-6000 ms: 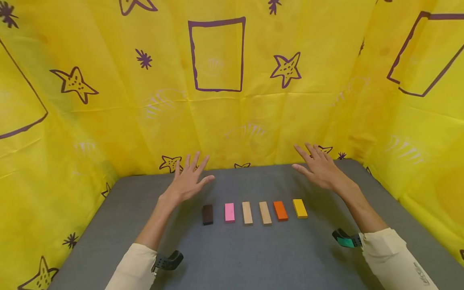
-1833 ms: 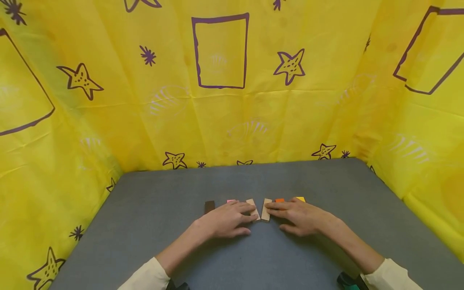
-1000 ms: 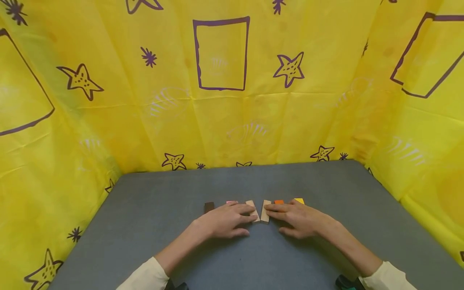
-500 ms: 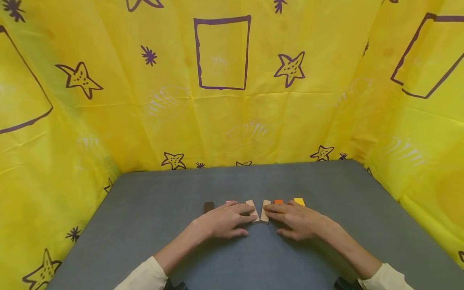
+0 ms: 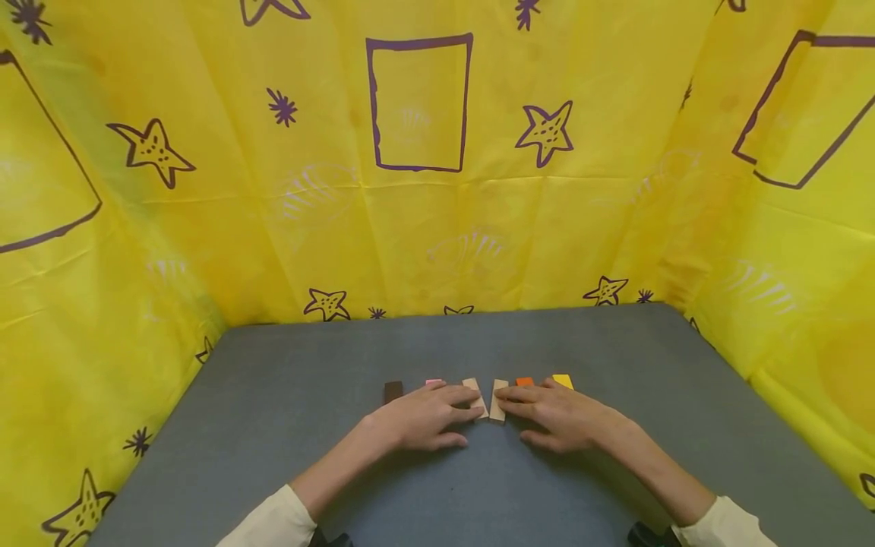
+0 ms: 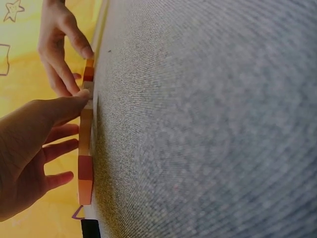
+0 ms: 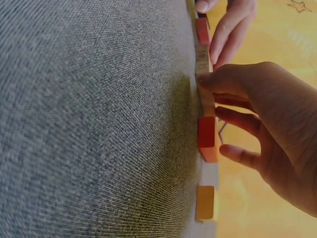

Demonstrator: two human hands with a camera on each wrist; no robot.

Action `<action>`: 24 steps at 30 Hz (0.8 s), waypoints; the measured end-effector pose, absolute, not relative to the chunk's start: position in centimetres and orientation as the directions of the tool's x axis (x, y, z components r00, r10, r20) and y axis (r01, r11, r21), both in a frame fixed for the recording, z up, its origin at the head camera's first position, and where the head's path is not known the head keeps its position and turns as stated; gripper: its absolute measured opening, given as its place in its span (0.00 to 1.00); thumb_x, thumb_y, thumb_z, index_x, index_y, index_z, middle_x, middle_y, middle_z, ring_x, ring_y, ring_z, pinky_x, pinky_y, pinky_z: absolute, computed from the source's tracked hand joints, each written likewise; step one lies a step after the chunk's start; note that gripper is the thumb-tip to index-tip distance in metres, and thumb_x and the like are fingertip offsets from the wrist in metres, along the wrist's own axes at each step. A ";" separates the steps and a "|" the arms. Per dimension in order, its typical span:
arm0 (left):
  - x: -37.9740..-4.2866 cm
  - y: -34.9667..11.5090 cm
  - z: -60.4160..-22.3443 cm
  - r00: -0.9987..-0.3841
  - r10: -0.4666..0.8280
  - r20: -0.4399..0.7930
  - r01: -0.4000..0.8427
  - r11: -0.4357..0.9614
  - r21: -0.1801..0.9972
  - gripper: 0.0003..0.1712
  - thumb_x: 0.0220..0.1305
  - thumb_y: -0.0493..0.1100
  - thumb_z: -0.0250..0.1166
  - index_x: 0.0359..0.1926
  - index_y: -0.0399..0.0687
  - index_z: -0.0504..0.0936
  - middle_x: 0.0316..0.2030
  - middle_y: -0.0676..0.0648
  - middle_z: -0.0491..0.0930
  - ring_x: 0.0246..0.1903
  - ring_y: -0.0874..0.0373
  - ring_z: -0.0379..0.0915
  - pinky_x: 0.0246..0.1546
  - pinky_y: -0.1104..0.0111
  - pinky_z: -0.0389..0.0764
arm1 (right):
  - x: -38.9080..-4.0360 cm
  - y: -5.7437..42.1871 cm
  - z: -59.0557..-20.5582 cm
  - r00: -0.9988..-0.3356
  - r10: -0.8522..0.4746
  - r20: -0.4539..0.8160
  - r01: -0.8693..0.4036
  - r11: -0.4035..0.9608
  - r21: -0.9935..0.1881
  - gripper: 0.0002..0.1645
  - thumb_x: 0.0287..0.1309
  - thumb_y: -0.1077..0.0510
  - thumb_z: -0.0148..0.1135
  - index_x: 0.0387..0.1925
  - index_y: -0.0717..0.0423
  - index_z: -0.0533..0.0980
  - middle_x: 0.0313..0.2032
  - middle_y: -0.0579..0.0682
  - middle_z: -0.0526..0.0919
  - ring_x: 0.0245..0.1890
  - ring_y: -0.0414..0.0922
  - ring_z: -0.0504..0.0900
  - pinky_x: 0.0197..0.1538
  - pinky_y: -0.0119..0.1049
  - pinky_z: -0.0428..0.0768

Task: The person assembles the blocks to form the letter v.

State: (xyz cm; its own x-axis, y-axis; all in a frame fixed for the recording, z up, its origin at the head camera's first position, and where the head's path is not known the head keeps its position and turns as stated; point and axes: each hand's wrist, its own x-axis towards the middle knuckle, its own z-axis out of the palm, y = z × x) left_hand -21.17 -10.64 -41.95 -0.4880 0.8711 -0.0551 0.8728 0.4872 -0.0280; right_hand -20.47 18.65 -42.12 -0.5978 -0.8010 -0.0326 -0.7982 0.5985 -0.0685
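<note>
My left hand point(image 5: 425, 418) rests its outstretched fingers on a plain wooden block point(image 5: 470, 383). Opposite it, the fingertips of my right hand point(image 5: 563, 414) touch a second plain wooden block point(image 5: 497, 413). These two blocks slant towards each other, their near ends together and their far ends apart. Partly under the left hand lie a pink block point(image 5: 434, 381) and a dark brown block point(image 5: 393, 391). An orange block point(image 5: 524, 381) and a yellow block point(image 5: 563, 381) are partly covered by the right hand. In the right wrist view the orange block point(image 7: 207, 133) sits beside my fingers.
The row of blocks lies on a grey cloth-covered table point(image 5: 451, 494). A yellow curtain point(image 5: 417, 228) with purple starfish drawings stands behind and at both sides. Dark wrist straps point(image 5: 649, 535) show below the cream sleeves point(image 5: 728, 524).
From six seconds ago, both hands have come down from behind the row onto the two plain blocks, which now slant instead of standing apart. Over the last second almost nothing moves.
</note>
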 end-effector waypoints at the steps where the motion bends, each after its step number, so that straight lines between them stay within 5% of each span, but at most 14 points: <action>1: -21.1 -10.7 -42.0 -0.487 0.872 -0.053 0.873 0.487 -0.024 0.31 0.77 0.58 0.60 0.75 0.55 0.73 0.76 0.49 0.70 0.77 0.57 0.64 0.77 0.60 0.69 | -20.5 18.6 -42.1 -0.599 -0.800 -0.037 -0.797 0.600 -0.072 0.37 0.69 0.48 0.66 0.76 0.49 0.70 0.75 0.48 0.73 0.70 0.48 0.78 0.62 0.57 0.77; 24: -20.7 -10.2 -41.7 -0.509 0.857 -0.082 0.860 0.506 -0.056 0.33 0.77 0.61 0.57 0.76 0.57 0.71 0.77 0.50 0.69 0.77 0.56 0.63 0.77 0.56 0.69 | -21.2 19.1 -41.3 -0.564 -0.825 0.025 -0.826 0.563 -0.041 0.31 0.69 0.49 0.67 0.71 0.47 0.75 0.74 0.49 0.74 0.69 0.48 0.79 0.60 0.54 0.77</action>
